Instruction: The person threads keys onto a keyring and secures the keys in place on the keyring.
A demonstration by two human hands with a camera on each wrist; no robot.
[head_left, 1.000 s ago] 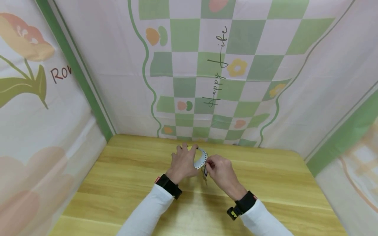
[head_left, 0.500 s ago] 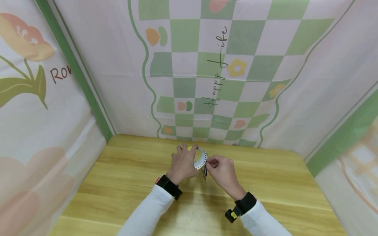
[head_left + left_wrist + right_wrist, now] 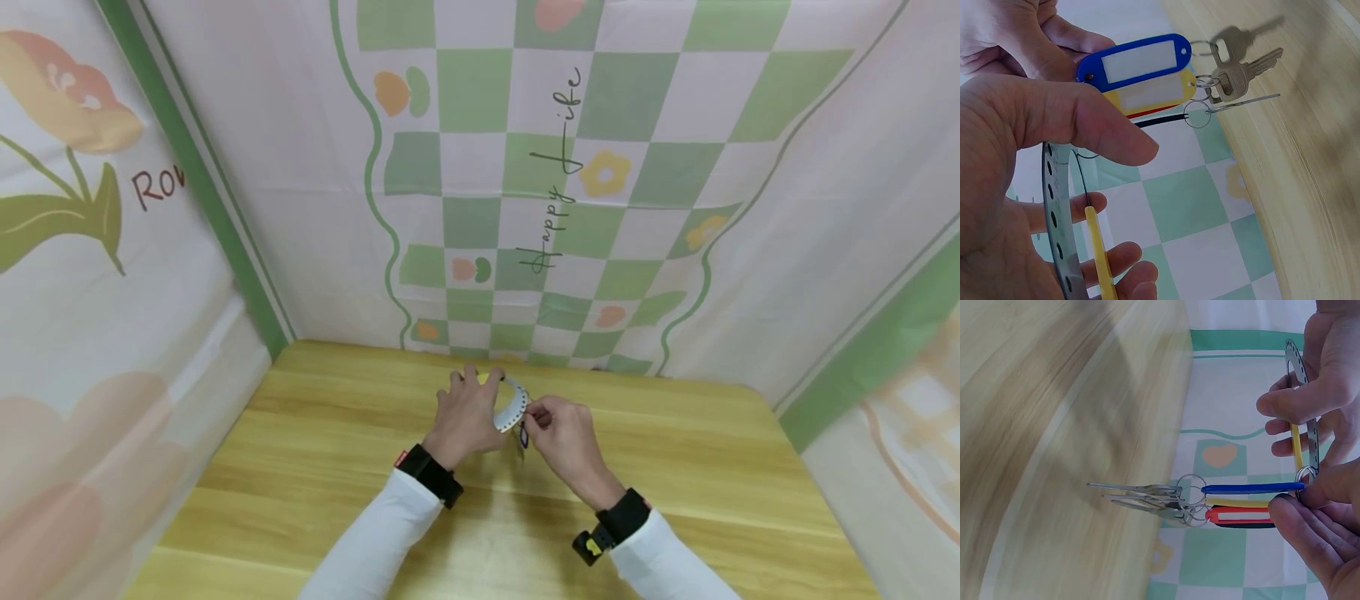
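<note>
My left hand (image 3: 467, 417) holds a curved metal band with a row of holes (image 3: 1059, 231) between thumb and fingers. A thin wire and a narrow yellow strip (image 3: 1099, 250) run beside the band, inside its curve. Close to the band's right edge, my right hand (image 3: 562, 437) pinches small metal rings (image 3: 1307, 478) between thumb and index finger. From these rings hang key tags: a blue one (image 3: 1250, 489), a yellow one (image 3: 1154, 90), a red one (image 3: 1241, 515) and a black one behind. Each tag's far end carries rings with metal keys (image 3: 1141, 497), dangling over the table.
The wooden table (image 3: 360, 500) spreads beneath both hands. A cloth wall with green and white checks (image 3: 468, 92) rises behind its far edge, and a flowered cloth (image 3: 60, 333) hangs at the left. Each wrist wears a black strap.
The right fingers have shifted slightly at the band's edge, and the hanging keys have swung a little. The left hand keeps its hold with hardly any movement.
</note>
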